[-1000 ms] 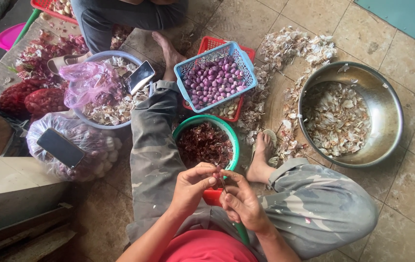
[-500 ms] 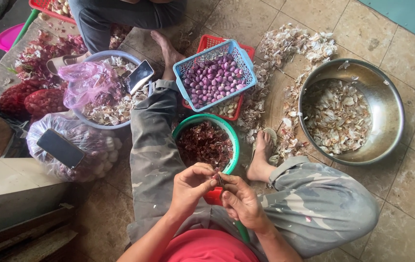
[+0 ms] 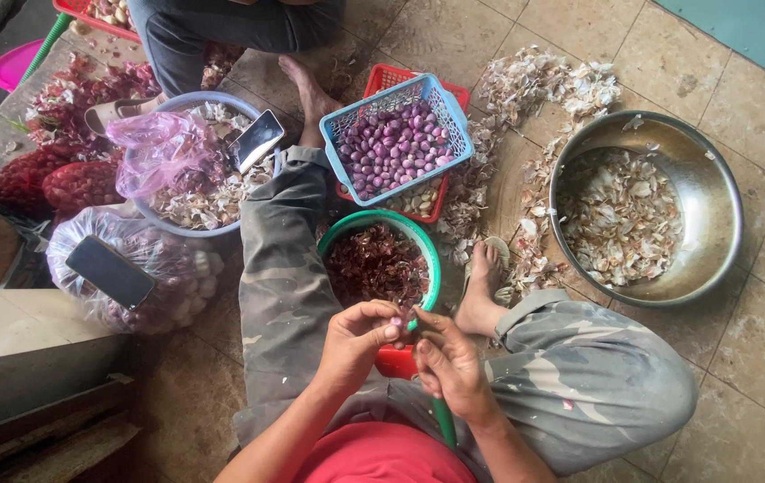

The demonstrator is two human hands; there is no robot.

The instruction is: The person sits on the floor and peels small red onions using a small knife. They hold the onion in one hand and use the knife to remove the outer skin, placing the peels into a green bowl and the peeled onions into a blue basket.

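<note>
I count two phones: one (image 3: 255,140) on the blue basin, one (image 3: 109,271) on the clear bag. There is one blue basket of peeled shallots (image 3: 396,141), one red basket (image 3: 380,80) under it, one green bowl of skins (image 3: 380,261), one steel bowl (image 3: 713,210), two red mesh sacks (image 3: 51,183), one pink bag (image 3: 160,152).

hands (image 3: 400,353) over green bowl (image 3: 333,234) (shallot skins)

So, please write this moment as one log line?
left hand: pinches small shallot | right hand: touches it | below: green bowl of skins | blue basket: peeled shallots
</note>
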